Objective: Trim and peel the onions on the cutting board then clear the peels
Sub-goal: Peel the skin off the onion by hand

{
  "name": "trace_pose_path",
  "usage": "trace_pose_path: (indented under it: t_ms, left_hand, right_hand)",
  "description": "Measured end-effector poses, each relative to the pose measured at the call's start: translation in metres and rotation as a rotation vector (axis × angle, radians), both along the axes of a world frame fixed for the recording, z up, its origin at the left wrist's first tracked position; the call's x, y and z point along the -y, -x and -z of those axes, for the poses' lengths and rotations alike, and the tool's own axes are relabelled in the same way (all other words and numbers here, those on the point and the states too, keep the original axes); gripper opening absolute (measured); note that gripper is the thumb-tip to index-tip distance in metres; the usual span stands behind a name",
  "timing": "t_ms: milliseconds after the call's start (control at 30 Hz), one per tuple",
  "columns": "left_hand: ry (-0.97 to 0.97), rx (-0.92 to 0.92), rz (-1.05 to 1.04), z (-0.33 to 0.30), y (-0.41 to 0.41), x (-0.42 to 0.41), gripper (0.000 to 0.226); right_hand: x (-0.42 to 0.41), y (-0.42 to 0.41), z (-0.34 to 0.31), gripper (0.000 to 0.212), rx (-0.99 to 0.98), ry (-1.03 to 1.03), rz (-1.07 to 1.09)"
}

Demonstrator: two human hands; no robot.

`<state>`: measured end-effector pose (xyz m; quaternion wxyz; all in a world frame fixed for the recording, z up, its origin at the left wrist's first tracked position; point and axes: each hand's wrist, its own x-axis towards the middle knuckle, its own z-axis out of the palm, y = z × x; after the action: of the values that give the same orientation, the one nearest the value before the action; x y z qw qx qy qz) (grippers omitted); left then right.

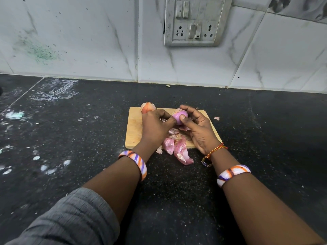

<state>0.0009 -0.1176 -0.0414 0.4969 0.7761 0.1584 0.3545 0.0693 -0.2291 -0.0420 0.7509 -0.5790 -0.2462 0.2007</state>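
Note:
A small wooden cutting board [134, 128] lies on the black counter. Above its middle, my right hand [198, 128] grips a pink, mostly peeled onion [178, 116], thumb on its front. My left hand [155, 126] pinches at the onion's left side with its fingertips. A second onion [147, 107], still in orange-brown skin, sits at the board's far left corner. A heap of pink peels [177, 147] lies on the board's near edge and spills onto the counter. No knife is in view.
The black stone counter [70, 138] carries white smears and crumbs at left. One stray peel scrap [216, 118] lies right of the board. A tiled wall with a switch and socket plate [194, 22] rises behind.

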Motion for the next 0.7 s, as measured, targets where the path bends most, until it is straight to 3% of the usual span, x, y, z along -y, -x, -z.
trace_pose_path:
  t_ms: [200, 333, 533, 700]
  left_hand:
    - [-0.137, -0.092, -0.085, 0.002, 0.0, 0.005, 0.016]
    - [-0.124, -0.125, -0.097, 0.0, 0.0, 0.005, 0.012]
    - [-0.029, -0.132, -0.138, -0.002, -0.001, 0.001, 0.009]
    - [-0.03, -0.098, -0.128, -0.001, -0.001, 0.0, 0.007]
  right_hand:
    - [0.0, 0.002, 0.0, 0.029, 0.012, 0.017, -0.001]
    - [0.0, 0.004, -0.002, 0.027, -0.004, 0.007, -0.004]
    - [0.002, 0.006, -0.011, 0.016, -0.278, -0.186, 0.019]
    - [0.001, 0.005, -0.011, 0.018, -0.336, -0.198, 0.067]
